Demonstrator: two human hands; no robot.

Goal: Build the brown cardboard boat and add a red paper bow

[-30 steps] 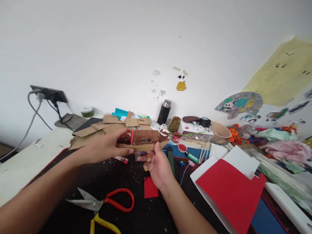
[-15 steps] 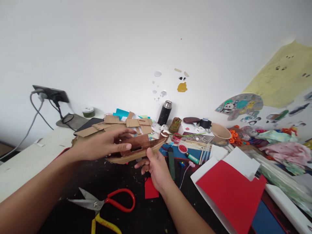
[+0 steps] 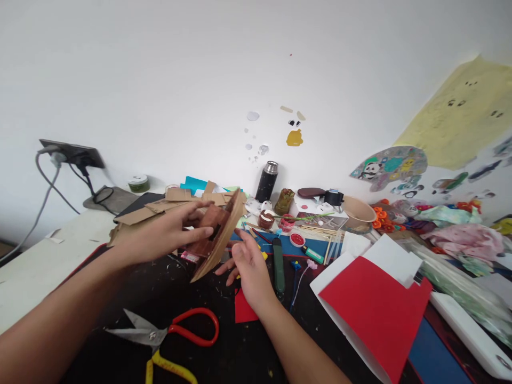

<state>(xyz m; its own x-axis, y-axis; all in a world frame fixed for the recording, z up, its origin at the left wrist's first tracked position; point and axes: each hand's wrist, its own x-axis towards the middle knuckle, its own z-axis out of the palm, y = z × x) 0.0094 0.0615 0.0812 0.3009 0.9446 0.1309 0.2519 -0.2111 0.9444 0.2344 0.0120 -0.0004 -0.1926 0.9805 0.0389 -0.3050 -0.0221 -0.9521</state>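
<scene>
A brown boat-shaped model (image 3: 222, 238) with a cardboard-coloured edge is tilted steeply above the dark mat. My left hand (image 3: 174, 232) grips it by the brown raised part, thumb on the near side and fingers partly hidden behind. Just right of the model is my right hand (image 3: 250, 269), its fingers spread and apart, with the fingertips close to the hull; whether they touch it is unclear. Below the hands lie open scissors (image 3: 154, 336) with one red and one yellow handle. A small red paper piece (image 3: 245, 308) lies partly beneath my right hand.
Cardboard scraps (image 3: 148, 210) lie behind my left hand. A black bottle (image 3: 267, 182) stands by the wall. A green cutter (image 3: 278, 266), a red-filled dish (image 3: 297, 240) and large red paper (image 3: 376, 314) lie to the right, with a beige bowl (image 3: 358, 209) farther back.
The boat-shaped model has turned from nearly level to steeply tilted, its right end now raised. My right thumb has come off its edge. The view has shifted slightly.
</scene>
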